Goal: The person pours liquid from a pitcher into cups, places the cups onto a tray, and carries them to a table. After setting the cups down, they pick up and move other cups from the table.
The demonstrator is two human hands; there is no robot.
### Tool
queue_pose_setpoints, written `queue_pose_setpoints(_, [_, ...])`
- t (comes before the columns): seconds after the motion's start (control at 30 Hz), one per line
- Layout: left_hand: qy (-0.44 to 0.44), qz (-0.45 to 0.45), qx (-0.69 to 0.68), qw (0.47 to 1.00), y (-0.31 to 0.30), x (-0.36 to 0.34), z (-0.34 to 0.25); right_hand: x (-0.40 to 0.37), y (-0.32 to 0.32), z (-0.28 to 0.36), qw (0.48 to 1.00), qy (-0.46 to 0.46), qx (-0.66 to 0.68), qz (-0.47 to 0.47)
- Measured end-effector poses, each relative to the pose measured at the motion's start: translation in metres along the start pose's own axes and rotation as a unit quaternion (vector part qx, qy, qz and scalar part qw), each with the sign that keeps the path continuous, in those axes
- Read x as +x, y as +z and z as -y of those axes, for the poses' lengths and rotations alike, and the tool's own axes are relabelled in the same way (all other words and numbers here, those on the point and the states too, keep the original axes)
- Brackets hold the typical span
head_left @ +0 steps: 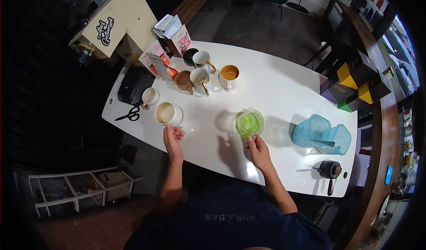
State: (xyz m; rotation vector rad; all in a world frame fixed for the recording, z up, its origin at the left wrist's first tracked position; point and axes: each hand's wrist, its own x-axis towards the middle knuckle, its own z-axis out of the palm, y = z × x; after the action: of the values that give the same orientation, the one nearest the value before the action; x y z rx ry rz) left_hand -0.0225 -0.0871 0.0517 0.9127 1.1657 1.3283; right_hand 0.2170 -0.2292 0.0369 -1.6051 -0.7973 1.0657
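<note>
My left hand [173,141] is closed at the near side of a white mug [176,117], thumb and fingers pinching where its handle sits. The inside of that mug looks pale beige. In my right hand [258,151] is a clear measuring jug [249,122] with bright green liquid, gripped by its handle and casting a shadow on the white table [208,137]. A smaller white cup [151,96] stands just beyond the left mug. Farther back is a white mug with a golden inside [229,76].
Several mugs, including a brown cup [183,80], stand near coffee bags [162,66] at the back left. Scissors [129,114] lie at the left edge. On the right are blue clear containers [313,130], a portafilter [329,170] and dark boxes [355,81].
</note>
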Motion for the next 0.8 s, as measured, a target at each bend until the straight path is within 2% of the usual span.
queue_pose_setpoints(0.3, [-0.008, -0.003, -0.036, 0.999, -0.01, -0.008, -0.011, 0.005, -0.01, -0.007, 0.998, -0.005, -0.044, -0.048])
queue_pose_setpoints(0.37, [-0.018, 0.009, -0.044, 0.999, -0.013, -0.006, -0.008, 0.006, -0.008, -0.017, 0.995, -0.027, 0.067, -0.074])
queue_pose_setpoints(0.57, [-0.058, 0.072, -0.033, 0.995, -0.022, 0.013, -0.009, 0.003, 0.017, -0.027, 0.978, -0.035, 0.058, -0.2])
queue_pose_setpoints(0.63, [-0.066, 0.08, -0.034, 0.994, -0.027, 0.021, -0.013, 0.004, 0.026, -0.029, 0.957, -0.033, 0.109, -0.265])
queue_pose_setpoints(0.7, [-0.058, 0.12, 0.044, 0.99, -0.035, 0.031, -0.022, 0.009, 0.034, -0.033, 0.947, -0.039, 0.098, -0.303])
queue_pose_setpoints(0.77, [-0.065, 0.129, 0.042, 0.989, -0.042, 0.043, -0.027, 0.014, 0.039, -0.02, 0.916, -0.036, 0.142, -0.374])
queue_pose_setpoints(0.8, [-0.048, 0.171, 0.061, 0.982, -0.051, 0.051, -0.026, 0.017, 0.039, -0.019, 0.913, -0.059, 0.131, -0.381])
